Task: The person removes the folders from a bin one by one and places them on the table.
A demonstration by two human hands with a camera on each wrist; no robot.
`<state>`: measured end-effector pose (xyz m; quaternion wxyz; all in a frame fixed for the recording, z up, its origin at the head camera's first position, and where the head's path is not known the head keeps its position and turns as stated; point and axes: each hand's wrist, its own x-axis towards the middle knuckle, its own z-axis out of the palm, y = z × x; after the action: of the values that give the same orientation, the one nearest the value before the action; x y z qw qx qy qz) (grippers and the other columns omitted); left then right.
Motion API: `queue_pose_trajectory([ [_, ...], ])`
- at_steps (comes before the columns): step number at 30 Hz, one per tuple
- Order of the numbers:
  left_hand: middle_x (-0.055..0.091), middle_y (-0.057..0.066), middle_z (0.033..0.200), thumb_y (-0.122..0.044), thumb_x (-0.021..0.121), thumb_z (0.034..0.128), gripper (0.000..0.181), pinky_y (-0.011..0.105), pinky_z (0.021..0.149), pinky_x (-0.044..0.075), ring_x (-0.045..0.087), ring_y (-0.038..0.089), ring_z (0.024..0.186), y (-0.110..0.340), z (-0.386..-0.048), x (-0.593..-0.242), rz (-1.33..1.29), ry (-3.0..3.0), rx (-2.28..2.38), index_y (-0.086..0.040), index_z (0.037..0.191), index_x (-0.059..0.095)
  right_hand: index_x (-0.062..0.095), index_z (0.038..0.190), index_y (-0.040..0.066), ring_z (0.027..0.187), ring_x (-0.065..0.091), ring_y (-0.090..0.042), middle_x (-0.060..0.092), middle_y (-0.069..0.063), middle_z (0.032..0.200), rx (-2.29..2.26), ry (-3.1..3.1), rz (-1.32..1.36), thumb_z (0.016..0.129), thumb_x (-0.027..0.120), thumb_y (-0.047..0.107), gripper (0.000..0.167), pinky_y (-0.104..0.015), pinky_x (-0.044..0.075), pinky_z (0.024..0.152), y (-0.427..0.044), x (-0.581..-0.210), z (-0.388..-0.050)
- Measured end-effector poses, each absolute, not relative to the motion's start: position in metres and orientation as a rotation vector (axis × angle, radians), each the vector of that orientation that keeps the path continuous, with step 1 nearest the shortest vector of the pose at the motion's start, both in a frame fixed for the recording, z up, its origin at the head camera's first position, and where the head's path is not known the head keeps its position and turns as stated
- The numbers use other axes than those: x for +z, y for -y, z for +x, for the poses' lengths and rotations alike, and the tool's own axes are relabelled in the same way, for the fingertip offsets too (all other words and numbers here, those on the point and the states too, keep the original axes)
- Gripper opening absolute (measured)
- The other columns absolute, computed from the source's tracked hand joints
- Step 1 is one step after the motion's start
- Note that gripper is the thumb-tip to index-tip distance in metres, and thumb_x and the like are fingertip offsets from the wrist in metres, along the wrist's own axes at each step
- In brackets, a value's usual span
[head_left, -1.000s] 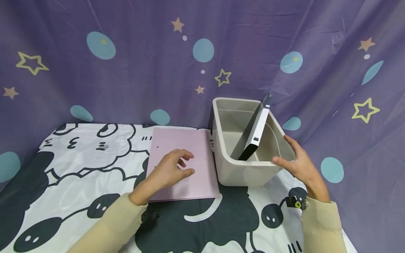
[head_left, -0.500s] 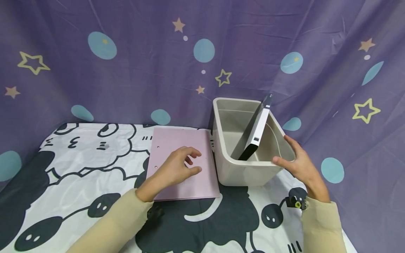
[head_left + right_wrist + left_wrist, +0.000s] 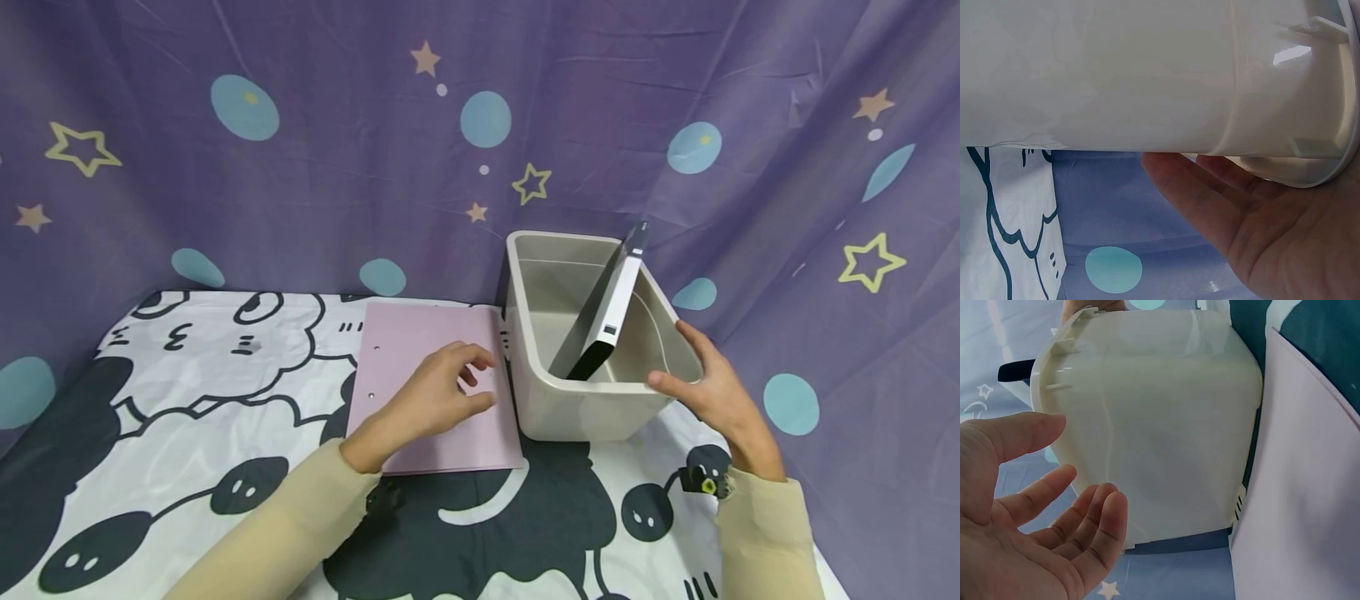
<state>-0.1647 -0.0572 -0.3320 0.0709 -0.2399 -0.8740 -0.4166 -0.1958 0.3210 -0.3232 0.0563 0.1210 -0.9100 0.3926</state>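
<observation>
Purple starry curtain (image 3: 337, 175) behind; cartoon-print cloth (image 3: 187, 454) below.

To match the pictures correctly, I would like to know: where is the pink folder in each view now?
Head: pink folder just left of centre, partly covered by the left hand.
Left wrist: right side, reaching the bottom edge.
Right wrist: not in it.
Shared landmark: the bin, in all three.

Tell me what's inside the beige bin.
A slim black-and-white object leans inside the bin, its far end rising above the rim. Nothing else shows there. Whatever lies beneath the object or low behind the near wall is covered.
</observation>
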Motion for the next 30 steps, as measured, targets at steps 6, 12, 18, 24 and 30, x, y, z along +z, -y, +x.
queue_pose_trajectory([
  [6,0.061,0.004,0.101,-0.010,0.076,0.0767,0.034,0.031,0.070,0.054,0.061,0.021,0.083,0.051,-0.165,-0.326,-0.764,2.579,-1.311,-0.008,0.109,0.066,0.016,0.154,0.013,0.122,0.041,-0.035,0.031,-0.022,0.148,1.200,2.756,0.372,0.083,0.073,0.026,0.092,-0.052,0.035,0.094,-0.321,-0.323,-0.196],
  [12,0.061,0.005,0.101,-0.010,0.077,0.0777,0.034,0.030,0.070,0.055,0.061,0.020,0.083,0.045,-0.165,-0.321,-0.824,2.527,-1.349,-0.006,0.110,0.065,0.016,0.154,0.012,0.122,0.041,-0.036,0.033,-0.023,0.146,1.180,2.759,0.367,0.083,0.073,0.029,0.092,-0.052,0.035,0.093,-0.322,-0.323,-0.197],
  [18,0.060,0.005,0.098,-0.010,0.077,0.0779,0.033,0.032,0.071,0.055,0.062,0.024,0.084,0.040,-0.165,-0.314,-0.844,2.504,-1.364,-0.006,0.108,0.065,0.015,0.154,0.012,0.121,0.042,-0.035,0.035,-0.022,0.145,1.183,2.770,0.351,0.084,0.072,0.031,0.091,-0.044,0.036,0.092,-0.321,-0.323,-0.195],
  [24,0.059,0.004,0.096,-0.010,0.076,0.0769,0.032,0.030,0.069,0.054,0.060,0.021,0.082,0.035,-0.165,-0.307,-0.849,2.469,-1.337,-0.004,0.106,0.065,0.015,0.154,0.011,0.121,0.043,-0.035,0.035,-0.022,0.145,1.179,2.770,0.356,0.084,0.072,0.031,0.091,-0.043,0.037,0.091,-0.321,-0.324,-0.196],
  [30,0.060,0.007,0.100,-0.009,0.076,0.0777,0.033,0.027,0.072,0.053,0.060,0.018,0.083,0.030,-0.166,-0.300,-0.896,2.433,-1.308,-0.003,0.108,0.065,0.016,0.153,0.010,0.120,0.043,-0.035,0.036,-0.023,0.144,1.174,2.769,0.360,0.084,0.072,0.030,0.092,-0.040,0.037,0.089,-0.321,-0.325,-0.197],
])
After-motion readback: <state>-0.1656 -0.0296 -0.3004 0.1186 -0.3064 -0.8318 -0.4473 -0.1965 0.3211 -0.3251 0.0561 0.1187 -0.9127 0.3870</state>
